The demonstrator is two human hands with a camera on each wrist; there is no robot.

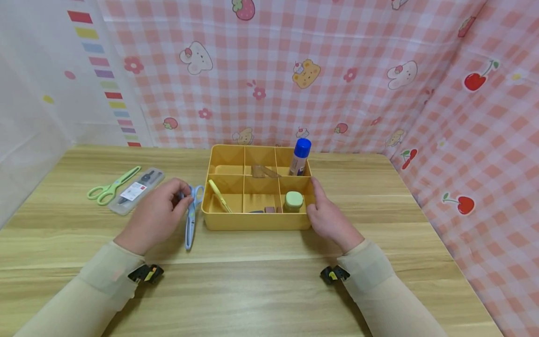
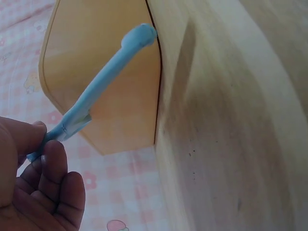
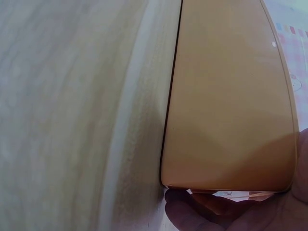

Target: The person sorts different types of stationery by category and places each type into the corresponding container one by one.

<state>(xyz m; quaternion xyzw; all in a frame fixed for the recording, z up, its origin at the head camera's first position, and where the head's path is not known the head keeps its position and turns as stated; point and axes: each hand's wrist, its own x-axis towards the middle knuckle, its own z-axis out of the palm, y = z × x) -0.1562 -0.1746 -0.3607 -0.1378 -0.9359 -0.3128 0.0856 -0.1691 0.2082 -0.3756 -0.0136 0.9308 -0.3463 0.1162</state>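
Observation:
My left hand (image 1: 157,213) pinches a pair of light blue scissors (image 1: 191,227) by the handle, between thumb and fingers. The blades point down toward me, just left of a yellow divided organizer box (image 1: 257,222). In the left wrist view the scissors (image 2: 103,74) are seen edge-on, held above the table. At the box's other end, my right hand (image 1: 330,217) rests against the right side wall, fingers along it and thumb near the rim. The right wrist view shows the fingers (image 3: 192,211) touching the box's end.
Inside the box are a yellow pen-like item (image 1: 219,194), a green-lidded jar (image 1: 293,201), a glue stick (image 1: 300,157), a brown item (image 1: 264,172) and small blocks (image 1: 269,209). Green scissors (image 1: 113,187) and a clear case with a compass (image 1: 136,192) lie on the left. A checked cloth hangs behind.

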